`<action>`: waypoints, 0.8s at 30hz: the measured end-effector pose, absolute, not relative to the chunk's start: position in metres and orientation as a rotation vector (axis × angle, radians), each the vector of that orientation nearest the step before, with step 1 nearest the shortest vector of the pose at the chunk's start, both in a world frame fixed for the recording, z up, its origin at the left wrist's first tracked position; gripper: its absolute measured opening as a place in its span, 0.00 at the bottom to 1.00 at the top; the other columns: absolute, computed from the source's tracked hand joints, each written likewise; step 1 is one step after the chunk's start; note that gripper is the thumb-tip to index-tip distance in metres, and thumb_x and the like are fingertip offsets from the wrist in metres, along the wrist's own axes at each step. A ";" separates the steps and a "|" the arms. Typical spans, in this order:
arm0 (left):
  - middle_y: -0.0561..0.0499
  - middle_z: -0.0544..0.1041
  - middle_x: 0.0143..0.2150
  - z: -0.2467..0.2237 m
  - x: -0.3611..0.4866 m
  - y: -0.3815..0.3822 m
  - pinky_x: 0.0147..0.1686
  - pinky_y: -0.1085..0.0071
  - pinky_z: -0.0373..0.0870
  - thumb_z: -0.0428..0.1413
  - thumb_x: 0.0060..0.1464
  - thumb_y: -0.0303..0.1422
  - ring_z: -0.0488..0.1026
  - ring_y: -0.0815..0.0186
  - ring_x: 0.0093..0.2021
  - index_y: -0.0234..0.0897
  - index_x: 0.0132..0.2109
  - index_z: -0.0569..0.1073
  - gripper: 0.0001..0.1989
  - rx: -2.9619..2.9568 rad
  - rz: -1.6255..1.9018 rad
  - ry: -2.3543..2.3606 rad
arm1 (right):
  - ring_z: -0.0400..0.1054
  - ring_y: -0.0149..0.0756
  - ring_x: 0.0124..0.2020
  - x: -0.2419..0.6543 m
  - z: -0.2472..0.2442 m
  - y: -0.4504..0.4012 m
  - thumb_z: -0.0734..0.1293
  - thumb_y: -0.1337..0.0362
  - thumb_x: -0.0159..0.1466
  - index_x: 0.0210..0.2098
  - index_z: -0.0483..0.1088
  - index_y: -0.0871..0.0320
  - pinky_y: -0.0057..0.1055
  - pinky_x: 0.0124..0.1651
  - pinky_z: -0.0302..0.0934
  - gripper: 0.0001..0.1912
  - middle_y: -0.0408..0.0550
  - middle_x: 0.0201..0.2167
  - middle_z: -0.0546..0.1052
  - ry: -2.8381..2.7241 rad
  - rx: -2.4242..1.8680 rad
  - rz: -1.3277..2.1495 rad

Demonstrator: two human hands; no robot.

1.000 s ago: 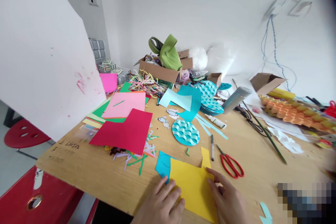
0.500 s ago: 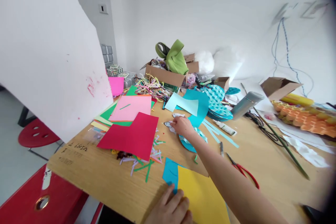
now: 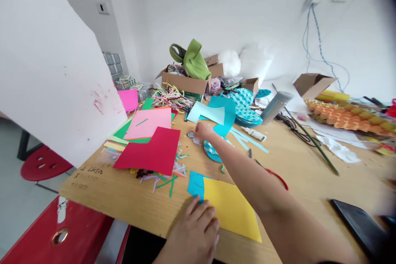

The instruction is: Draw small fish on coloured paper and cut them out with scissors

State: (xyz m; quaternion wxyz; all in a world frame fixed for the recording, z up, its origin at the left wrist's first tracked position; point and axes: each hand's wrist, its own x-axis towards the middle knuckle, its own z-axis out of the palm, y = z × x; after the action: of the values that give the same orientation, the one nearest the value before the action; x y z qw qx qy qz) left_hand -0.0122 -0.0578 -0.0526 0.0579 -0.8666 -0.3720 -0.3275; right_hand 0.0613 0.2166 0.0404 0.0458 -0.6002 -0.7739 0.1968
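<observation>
My right hand [image 3: 204,131] reaches far out over the table with its fingers closed. Just beside its fingertips lies a small grey-and-white paper fish cutout [image 3: 194,137]; what the fingers themselves hold, if anything, is hidden. Near the front edge my left hand [image 3: 196,227] lies flat and open, its fingertips at the edge of a yellow sheet of paper [image 3: 232,206] and a blue piece of paper [image 3: 196,183]. Close to my right wrist is a blue disc with a scale-like pattern [image 3: 212,151].
Red paper [image 3: 154,150] and pink paper [image 3: 151,121] lie left. Red-handled scissors [image 3: 276,177], a glue tube [image 3: 255,133], a grey cylinder [image 3: 276,106] and a phone [image 3: 355,222] are right. A cardboard box [image 3: 184,81] stands behind. A large white board [image 3: 55,70] leans at left.
The view has shifted right, bringing the phone into sight. My right hand has moved slightly farther over the table, and one of the two fish cutouts no longer shows. My left hand stays flat.
</observation>
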 end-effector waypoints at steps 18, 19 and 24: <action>0.47 0.76 0.52 -0.031 -0.005 -0.064 0.62 0.52 0.59 0.47 0.65 0.33 0.71 0.60 0.54 0.35 0.57 0.69 0.17 -2.774 -0.829 -1.378 | 0.62 0.27 0.11 0.172 -0.024 0.052 0.64 0.64 0.55 0.24 0.65 0.56 0.22 0.15 0.54 0.05 0.35 0.11 0.66 -1.783 -1.540 1.334; 0.46 0.76 0.53 -0.029 -0.002 -0.063 0.62 0.52 0.60 0.47 0.65 0.34 0.71 0.59 0.53 0.34 0.58 0.68 0.18 -2.750 -0.783 -1.407 | 0.61 0.27 0.11 0.171 -0.025 0.053 0.63 0.65 0.55 0.24 0.65 0.55 0.22 0.15 0.53 0.04 0.35 0.12 0.66 -1.802 -1.534 1.320; 0.44 0.70 0.61 -0.032 0.019 -0.061 0.56 0.54 0.65 0.47 0.66 0.39 0.68 0.55 0.54 0.32 0.61 0.67 0.22 -2.580 -0.667 -1.571 | 0.65 0.29 0.17 0.174 -0.030 0.052 0.63 0.69 0.55 0.24 0.67 0.56 0.24 0.22 0.55 0.05 0.40 0.19 0.73 -1.955 -1.524 1.024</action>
State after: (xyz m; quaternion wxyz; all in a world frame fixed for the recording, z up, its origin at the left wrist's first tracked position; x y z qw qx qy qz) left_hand 0.0189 -0.0611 -0.0321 0.0240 -0.8338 -0.5076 -0.2157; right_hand 0.1737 0.0517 -0.0301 0.2279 -0.5532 -0.7097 0.3718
